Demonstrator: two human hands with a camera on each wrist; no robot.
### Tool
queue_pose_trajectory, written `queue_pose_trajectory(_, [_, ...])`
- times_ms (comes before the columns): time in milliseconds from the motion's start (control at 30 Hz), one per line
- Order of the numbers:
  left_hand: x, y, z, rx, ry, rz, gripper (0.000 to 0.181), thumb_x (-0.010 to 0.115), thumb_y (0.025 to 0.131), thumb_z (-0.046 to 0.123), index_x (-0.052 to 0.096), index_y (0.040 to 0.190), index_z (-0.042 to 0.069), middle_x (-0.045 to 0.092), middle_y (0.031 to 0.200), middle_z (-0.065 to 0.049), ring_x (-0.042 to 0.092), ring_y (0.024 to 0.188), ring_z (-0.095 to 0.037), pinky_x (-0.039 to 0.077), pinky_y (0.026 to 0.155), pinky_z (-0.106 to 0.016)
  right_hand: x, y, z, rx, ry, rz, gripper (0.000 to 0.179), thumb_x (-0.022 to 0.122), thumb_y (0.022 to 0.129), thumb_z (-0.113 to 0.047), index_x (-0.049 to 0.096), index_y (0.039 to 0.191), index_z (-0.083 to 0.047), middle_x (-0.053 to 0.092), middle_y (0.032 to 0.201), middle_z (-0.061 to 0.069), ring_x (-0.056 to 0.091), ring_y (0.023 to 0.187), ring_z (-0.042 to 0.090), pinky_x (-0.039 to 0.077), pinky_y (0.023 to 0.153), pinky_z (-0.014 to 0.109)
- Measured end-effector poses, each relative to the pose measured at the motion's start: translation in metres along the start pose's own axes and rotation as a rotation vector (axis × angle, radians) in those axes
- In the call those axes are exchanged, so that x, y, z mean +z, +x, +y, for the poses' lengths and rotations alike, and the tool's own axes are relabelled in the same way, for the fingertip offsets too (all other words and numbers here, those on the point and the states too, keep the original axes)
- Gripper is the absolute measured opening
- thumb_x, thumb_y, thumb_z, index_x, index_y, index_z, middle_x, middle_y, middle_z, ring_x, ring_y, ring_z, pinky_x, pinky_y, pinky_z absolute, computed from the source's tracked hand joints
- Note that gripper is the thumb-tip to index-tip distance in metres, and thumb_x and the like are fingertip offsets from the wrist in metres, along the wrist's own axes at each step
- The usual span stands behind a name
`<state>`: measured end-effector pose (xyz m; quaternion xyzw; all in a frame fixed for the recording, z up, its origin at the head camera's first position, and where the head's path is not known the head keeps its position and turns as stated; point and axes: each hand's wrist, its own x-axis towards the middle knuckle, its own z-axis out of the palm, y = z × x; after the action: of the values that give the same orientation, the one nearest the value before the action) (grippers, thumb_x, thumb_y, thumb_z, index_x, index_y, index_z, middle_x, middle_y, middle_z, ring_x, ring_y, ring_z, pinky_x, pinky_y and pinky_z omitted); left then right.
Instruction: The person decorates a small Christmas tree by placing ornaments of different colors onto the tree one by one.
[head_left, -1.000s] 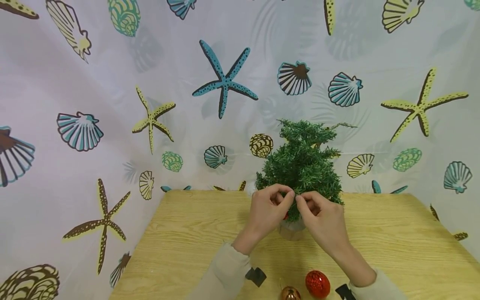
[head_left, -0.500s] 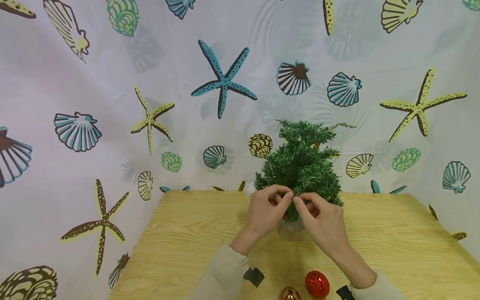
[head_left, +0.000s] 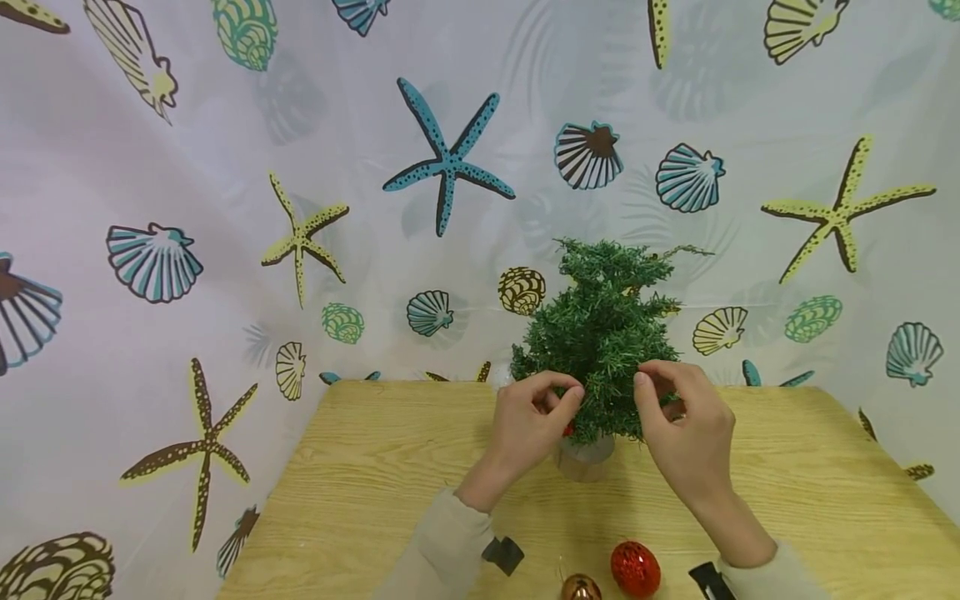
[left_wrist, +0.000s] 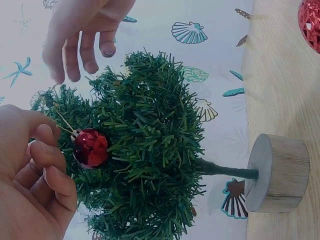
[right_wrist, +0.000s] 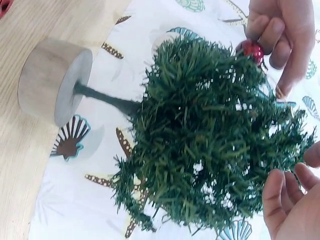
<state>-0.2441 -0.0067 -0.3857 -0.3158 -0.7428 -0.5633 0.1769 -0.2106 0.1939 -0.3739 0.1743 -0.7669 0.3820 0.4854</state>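
The left hand (head_left: 528, 425) has thumb and forefinger brought together at their tips in a narrow pinch, with a thin gold string (left_wrist: 65, 122) at them; the other fingers curl in towards the palm. The string runs to a shiny red ball (left_wrist: 91, 148), which hangs just below those fingertips, in front of the green branches; whether it touches them I cannot tell.

The right hand (head_left: 690, 425) is well apart from the left, its fingers loosely bent, thumb and forefinger separated by a small gap. Its fingertips are right at the side of the little green tree (head_left: 607, 333), which stands upright between and just beyond the two hands. The tree's round base (head_left: 585, 463) is lower than both hands, resting on the wooden table (head_left: 375, 467).

Nearer the person, below and between the wrists, lie a patterned red ornament (head_left: 635, 569) and a copper ball (head_left: 581, 587), near each other. Behind the hands and tree hangs a pale curtain (head_left: 750, 100) printed with shells and starfish.
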Motion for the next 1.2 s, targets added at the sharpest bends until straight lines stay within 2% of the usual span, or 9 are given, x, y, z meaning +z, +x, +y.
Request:
queue_pose_trajectory(167, [-0.002,-0.002,-0.002,-0.007,-0.018,-0.003,0.018,0.068,0.104,0.019,0.079,0.110,0.006,0.058,0.059,-0.007,0.039,0.047,-0.002,0.033,0.049,-0.020,-0.002,0.004,0.008,-0.012,-0.001,0.086,0.020,0.070,0.093,0.003,0.076,0.112,0.003,0.070,0.103,0.020,0.055,0.088,-0.010,0.043,0.068,0.007])
queue_pose_trajectory(300, [-0.004,-0.003,-0.002,-0.004,-0.014,-0.003,0.018,0.069,0.104,0.019,0.078,0.110,0.005,0.059,0.059,-0.007,0.040,0.047,-0.002,0.032,0.048,-0.020,-0.003,0.006,0.015,0.024,-0.001,0.138,0.021,0.069,0.094,0.003,0.076,0.114,0.004,0.069,0.110,0.025,0.055,0.096,-0.009,0.042,0.074,0.007])
queue_pose_trajectory(500, [-0.007,-0.006,-0.003,-0.008,-0.015,0.000,0.020,0.069,0.104,0.019,0.078,0.112,0.002,0.060,0.061,-0.007,0.040,0.048,-0.001,0.032,0.049,-0.019,-0.003,0.007,0.023,0.075,-0.012,0.150,0.025,0.066,0.098,0.000,0.074,0.121,0.004,0.067,0.123,0.029,0.050,0.112,-0.009,0.038,0.085,0.018])
queue_pose_trajectory(633, [-0.010,-0.011,-0.001,-0.012,-0.015,-0.006,0.021,0.069,0.104,0.019,0.078,0.112,0.001,0.061,0.062,-0.007,0.041,0.050,0.000,0.033,0.051,-0.018,-0.005,0.006,0.028,0.141,-0.028,0.094,0.028,0.061,0.104,-0.005,0.072,0.129,0.001,0.067,0.132,0.026,0.053,0.119,-0.002,0.037,0.089,0.018])
queue_pose_trajectory(833, [-0.012,-0.023,0.000,-0.031,-0.008,-0.035,0.018,0.069,0.104,0.021,0.079,0.110,0.007,0.065,0.067,-0.004,0.043,0.052,0.002,0.038,0.052,-0.018,-0.008,0.004,0.033,0.274,-0.063,-0.046,0.037,0.048,0.113,-0.019,0.065,0.142,-0.003,0.064,0.140,0.025,0.060,0.118,0.035,0.040,0.087,0.028])
queue_pose_trajectory(967, [-0.014,-0.028,0.000,-0.044,-0.016,-0.037,0.017,0.070,0.103,0.020,0.079,0.110,0.007,0.067,0.070,-0.006,0.045,0.054,0.002,0.040,0.054,-0.018,-0.010,0.002,0.035,0.319,-0.075,-0.110,0.041,0.043,0.115,-0.023,0.060,0.148,-0.005,0.062,0.143,0.026,0.061,0.118,0.040,0.040,0.087,0.030])
queue_pose_trajectory(1067, [-0.016,-0.034,0.001,-0.071,-0.024,-0.047,0.018,0.071,0.103,0.020,0.080,0.111,0.006,0.068,0.069,-0.006,0.045,0.054,0.002,0.040,0.054,-0.018,-0.011,0.001,0.037,0.344,-0.073,-0.141,0.043,0.042,0.115,-0.025,0.057,0.151,-0.005,0.061,0.145,0.025,0.062,0.120,0.041,0.040,0.088,0.021])
queue_pose_trajectory(1100, [-0.017,-0.036,0.000,-0.073,-0.027,-0.051,0.019,0.071,0.103,0.021,0.080,0.111,0.007,0.067,0.068,-0.006,0.045,0.054,0.002,0.040,0.054,-0.018,-0.011,0.001,0.037,0.347,-0.076,-0.149,0.044,0.042,0.115,-0.025,0.056,0.151,-0.005,0.061,0.146,0.025,0.066,0.112,0.035,0.040,0.086,0.017])
queue_pose_trajectory(1200, [-0.020,-0.044,-0.001,-0.097,-0.028,-0.070,0.019,0.070,0.103,0.023,0.080,0.110,0.009,0.067,0.067,-0.006,0.045,0.053,0.001,0.041,0.054,-0.018,-0.012,-0.001,0.039,0.355,-0.086,-0.164,0.045,0.043,0.115,-0.025,0.055,0.151,-0.002,0.060,0.147,0.026,0.070,0.104,0.038,0.038,0.080,0.005])
